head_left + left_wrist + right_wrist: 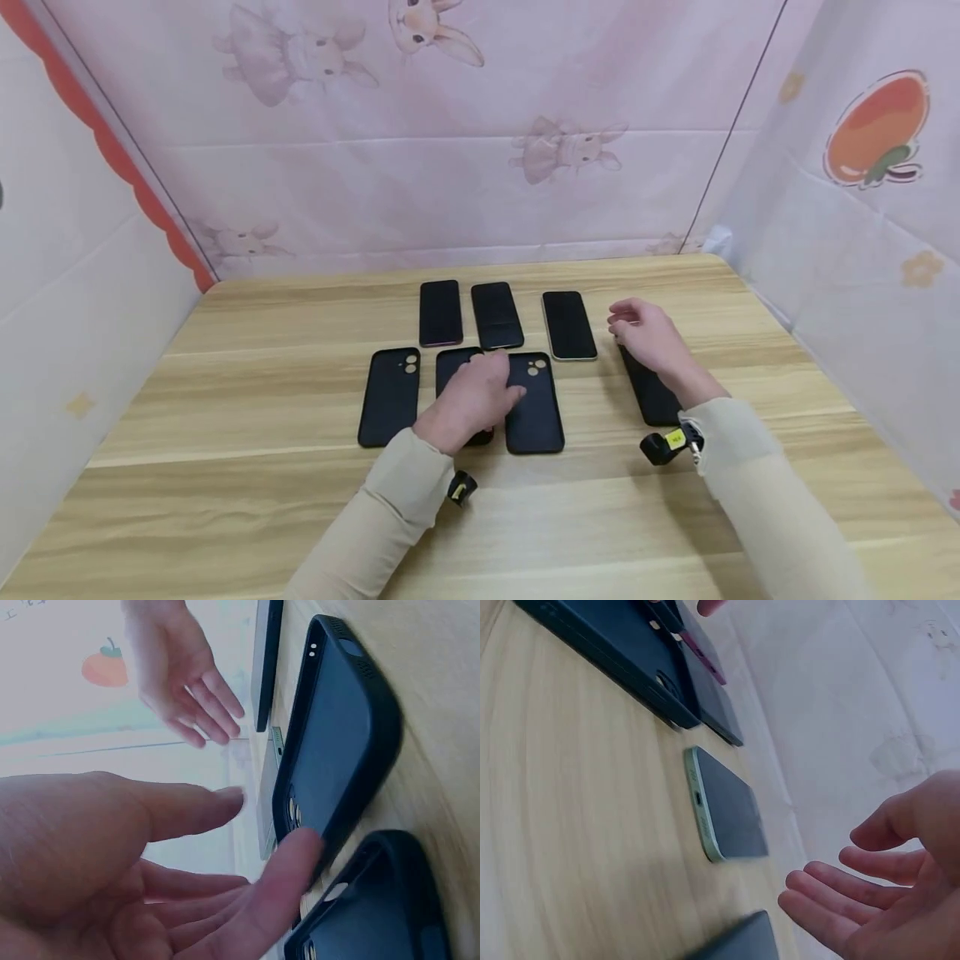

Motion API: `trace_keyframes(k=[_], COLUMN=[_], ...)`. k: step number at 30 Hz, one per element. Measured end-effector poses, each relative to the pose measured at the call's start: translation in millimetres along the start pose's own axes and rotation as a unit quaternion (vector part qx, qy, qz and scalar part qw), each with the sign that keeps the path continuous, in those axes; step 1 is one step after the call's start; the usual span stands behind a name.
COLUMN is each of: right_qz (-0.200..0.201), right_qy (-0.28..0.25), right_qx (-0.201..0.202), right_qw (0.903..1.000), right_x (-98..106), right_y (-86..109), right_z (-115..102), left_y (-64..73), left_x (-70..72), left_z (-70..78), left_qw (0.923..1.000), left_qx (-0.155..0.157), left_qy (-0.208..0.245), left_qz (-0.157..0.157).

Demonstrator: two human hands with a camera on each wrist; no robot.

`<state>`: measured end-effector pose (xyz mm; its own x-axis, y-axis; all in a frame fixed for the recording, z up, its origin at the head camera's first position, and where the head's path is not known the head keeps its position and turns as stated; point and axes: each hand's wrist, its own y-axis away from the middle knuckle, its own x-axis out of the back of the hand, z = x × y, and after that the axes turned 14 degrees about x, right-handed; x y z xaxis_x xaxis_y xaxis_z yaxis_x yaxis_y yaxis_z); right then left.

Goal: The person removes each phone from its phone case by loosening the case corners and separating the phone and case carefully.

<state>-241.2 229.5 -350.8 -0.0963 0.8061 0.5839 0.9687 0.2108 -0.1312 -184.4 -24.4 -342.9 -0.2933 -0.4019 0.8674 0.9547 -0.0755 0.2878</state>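
Observation:
My left hand [474, 393] hovers over the middle black phone case [448, 367], partly hiding it. Its thumb and fingers are apart with nothing between them in the left wrist view. Beside it lie a left case [388, 400] and a right case [534, 421], both with camera cutouts. My right hand [651, 337], fingers loosely bent and holding nothing, is above the top end of a dark phone-shaped slab [652, 396]; whether that wears a case I cannot tell. Left of this hand lies a phone [568, 325] with a pale green edge [703, 814].
Two more dark-screened phones, one at the left [441, 313] and one in the middle [497, 317], lie behind the cases. Everything rests on a wood-grain table [247, 400]. A printed curtain [450, 200] rises along its back edge, with white sheets at both sides.

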Motion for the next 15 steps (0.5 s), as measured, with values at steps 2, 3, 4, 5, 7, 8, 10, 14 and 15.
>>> trace_keyframes(k=[2,3,4,5,7,8,10,14,15], right_qz=[0.008,0.011,0.014,0.016,0.02,0.022,0.028,0.034,0.035], right_qy=[0.006,0.008,0.012,0.018,0.031,0.037,0.05,0.078,0.084], right_qx=[-0.001,-0.001,-0.002,-0.002,-0.002,-0.002,-0.002,-0.011,-0.014], right_qw=[1.0,0.9999,0.9998,0.9997,0.9993,0.9991,0.9984,0.9964,0.9958], right_x=[6,8,11,13,17,19,22,27,28], right_y=[5.4,8.0,10.7,13.1,17.4,19.5,23.3,31.3,33.6], right_z=[-1,-1,-1,-2,-1,-1,1,5,7], left_y=[-1.3,-2.2,-3.0,-3.7,-5.8,-6.8,-8.8,-12.5,-13.0], left_x=[0.2,0.0,-0.3,-0.9,-2.5,-3.6,-7.1,-17.6,-20.8], left_z=[2.9,4.8,7.3,10.2,17.0,20.8,28.8,45.5,49.6], left_qw=[0.9996,0.9993,0.9989,0.9985,0.9972,0.996,0.9924,0.9772,0.9719], left_qx=[-0.014,-0.019,-0.024,-0.028,-0.032,-0.034,-0.038,-0.026,-0.02], left_qy=[-0.005,0.001,0.008,0.02,0.063,0.082,0.117,0.198,0.218], left_qz=[0.026,0.032,0.039,0.041,0.025,0.015,-0.006,-0.073,-0.088])
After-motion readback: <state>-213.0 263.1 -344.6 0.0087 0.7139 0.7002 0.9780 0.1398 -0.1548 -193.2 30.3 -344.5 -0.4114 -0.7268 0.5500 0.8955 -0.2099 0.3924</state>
